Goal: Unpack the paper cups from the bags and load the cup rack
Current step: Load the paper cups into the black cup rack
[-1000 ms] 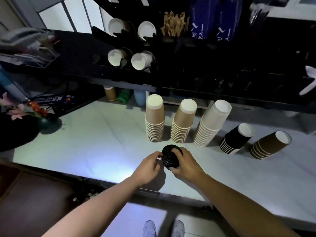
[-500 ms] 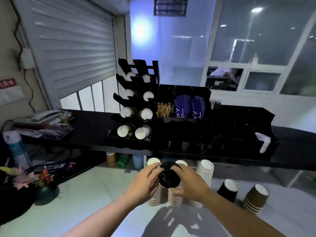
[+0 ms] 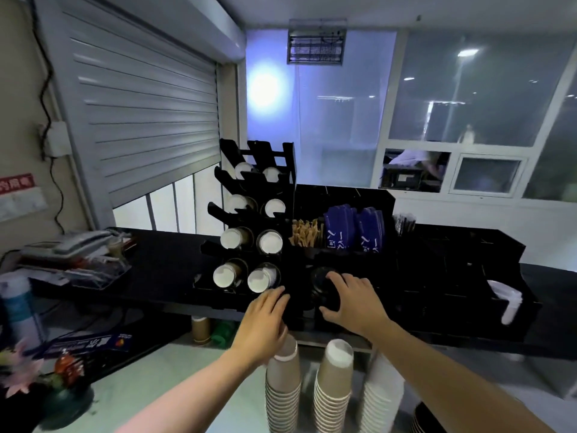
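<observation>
- Stack of round black plastic lids (image 3: 321,284) sits in the right hand (image 3: 354,303), with the fingers curled over its top and the thumb under it. It is held in front of the black compartment organiser (image 3: 437,260), just right of the black tiered cup rack (image 3: 288,170).
- Left hand (image 3: 265,320) reaches toward the rack's lower front, apart from the lids. Its fingers are fairly straight and grip nothing; whether the tips touch the rack cannot be told.
- Rack stands on the long black shelf (image 3: 162,260), with white-bottomed paper cups (image 3: 229,239) lying on their sides in its slots, two per tier.
- Upside-down stacks of brown paper cups (image 3: 282,385) and a stack of white paper cups (image 3: 382,398) stand on the pale worktop (image 3: 150,379) below the hands.
- Wooden stirrers (image 3: 307,232) and blue packets (image 3: 352,228) fill compartments behind the lids.
</observation>
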Action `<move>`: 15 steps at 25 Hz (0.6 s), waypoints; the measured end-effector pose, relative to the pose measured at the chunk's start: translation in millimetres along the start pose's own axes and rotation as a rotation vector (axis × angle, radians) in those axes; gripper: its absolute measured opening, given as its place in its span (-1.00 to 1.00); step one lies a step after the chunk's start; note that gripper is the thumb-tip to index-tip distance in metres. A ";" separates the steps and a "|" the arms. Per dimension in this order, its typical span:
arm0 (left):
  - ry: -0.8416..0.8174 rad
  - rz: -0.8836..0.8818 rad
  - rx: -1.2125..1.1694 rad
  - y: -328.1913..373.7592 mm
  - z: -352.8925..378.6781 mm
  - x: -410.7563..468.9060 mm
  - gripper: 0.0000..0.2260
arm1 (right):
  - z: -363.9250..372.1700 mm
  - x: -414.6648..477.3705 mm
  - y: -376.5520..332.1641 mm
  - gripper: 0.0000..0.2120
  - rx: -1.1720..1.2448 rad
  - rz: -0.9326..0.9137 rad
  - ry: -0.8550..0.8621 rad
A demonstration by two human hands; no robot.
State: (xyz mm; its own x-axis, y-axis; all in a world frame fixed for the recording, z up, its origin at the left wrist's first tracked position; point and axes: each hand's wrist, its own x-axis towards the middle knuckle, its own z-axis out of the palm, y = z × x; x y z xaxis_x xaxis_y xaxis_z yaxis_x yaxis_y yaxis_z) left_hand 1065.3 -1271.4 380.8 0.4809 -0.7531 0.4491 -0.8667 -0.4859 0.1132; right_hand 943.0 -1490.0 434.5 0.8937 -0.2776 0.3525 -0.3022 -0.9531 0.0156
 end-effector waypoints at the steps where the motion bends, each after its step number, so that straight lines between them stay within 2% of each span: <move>1: -0.001 -0.008 0.002 -3.3 2.4 4.5 -0.42 | 3.1 13.2 -0.7 -0.22 -0.002 -0.004 0.008; 5: 0.051 -0.004 -0.130 -16.7 11.0 18.7 -0.43 | 19.6 57.6 -4.7 -0.23 -0.099 -0.098 -0.028; 8: 0.088 -0.030 -0.243 -20.1 18.5 26.8 -0.52 | 34.5 75.6 -5.3 -0.21 -0.188 -0.139 -0.053; 15: 0.186 -0.032 -0.255 -30.9 31.8 39.6 -0.63 | 70.6 91.6 -5.3 -0.22 -0.214 -0.144 -0.076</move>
State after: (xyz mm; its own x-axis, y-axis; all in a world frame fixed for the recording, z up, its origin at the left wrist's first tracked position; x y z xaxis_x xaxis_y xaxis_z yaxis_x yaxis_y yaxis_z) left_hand 1115.3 -1300.3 366.9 0.4961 -0.6337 0.5935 -0.8682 -0.3636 0.3375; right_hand 1049.8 -1518.8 400.6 0.9525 -0.1566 0.2612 -0.2258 -0.9387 0.2607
